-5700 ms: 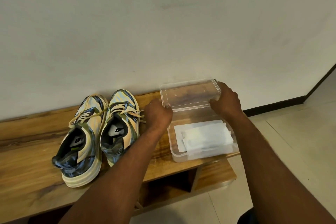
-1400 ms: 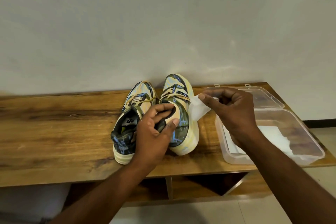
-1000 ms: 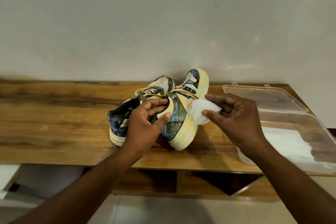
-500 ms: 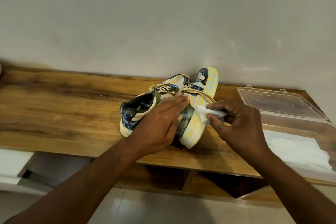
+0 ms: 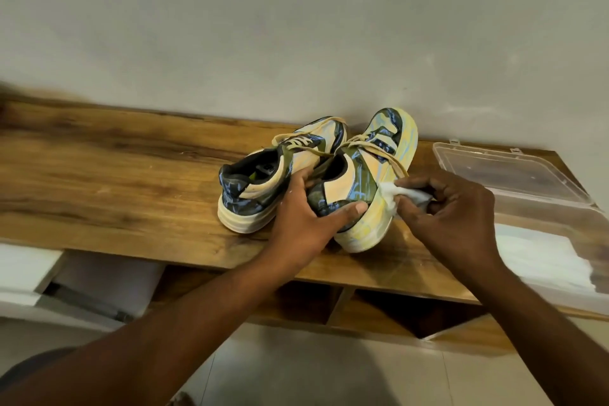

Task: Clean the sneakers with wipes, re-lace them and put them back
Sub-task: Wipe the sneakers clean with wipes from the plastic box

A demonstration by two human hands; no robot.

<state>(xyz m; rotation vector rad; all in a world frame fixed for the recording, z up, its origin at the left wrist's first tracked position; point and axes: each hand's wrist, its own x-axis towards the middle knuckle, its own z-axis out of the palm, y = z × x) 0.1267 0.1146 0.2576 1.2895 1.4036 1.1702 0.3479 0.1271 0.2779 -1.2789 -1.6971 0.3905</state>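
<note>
Two blue, olive and cream sneakers with tan laces stand on a wooden bench [image 5: 108, 175]. The right sneaker [image 5: 372, 175] is tipped onto its left side, its yellowish sole facing right. My left hand [image 5: 309, 211] grips its heel, thumb on the outer side. My right hand [image 5: 451, 211] pinches a crumpled white wipe [image 5: 392, 192] and presses it against the sole's edge. The left sneaker [image 5: 263, 181] rests flat just behind my left hand, laces loose.
An open clear plastic box [image 5: 540, 234] with white wipes inside sits at the bench's right end, its lid [image 5: 507, 175] folded back toward the wall. Open shelf compartments lie under the bench. A white drawer unit [image 5: 29, 277] stands lower left. Floor is tiled.
My left hand shifted from the sneaker's top to grip its heel and tipped it further. The wipe in my right hand slid down along the sole. The view drifted left.
</note>
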